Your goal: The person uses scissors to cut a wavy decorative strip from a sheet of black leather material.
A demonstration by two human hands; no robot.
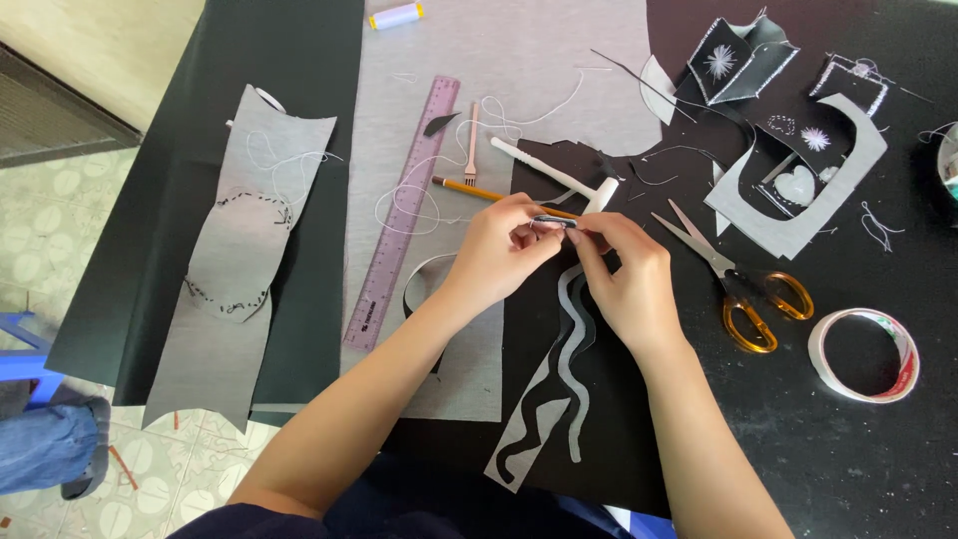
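Both my hands meet over the middle of a black table. My left hand [496, 252] and my right hand [624, 274] pinch together the top end of a narrow wavy strip of grey and black material [576, 344], which hangs down toward me. A small dark piece shows between the fingertips [555, 222]. Just behind my hands lie a white mallet-like tool [559, 178] and a yellow pencil [469, 189].
Orange-handled scissors [736, 282] and a tape roll [864, 353] lie to the right. A purple ruler [401, 212], a white fork-shaped tool [471, 145], grey fabric [519, 70], stitched grey pieces [242, 250] at left, a thread spool [396, 16], cut scraps [798, 170] at back right.
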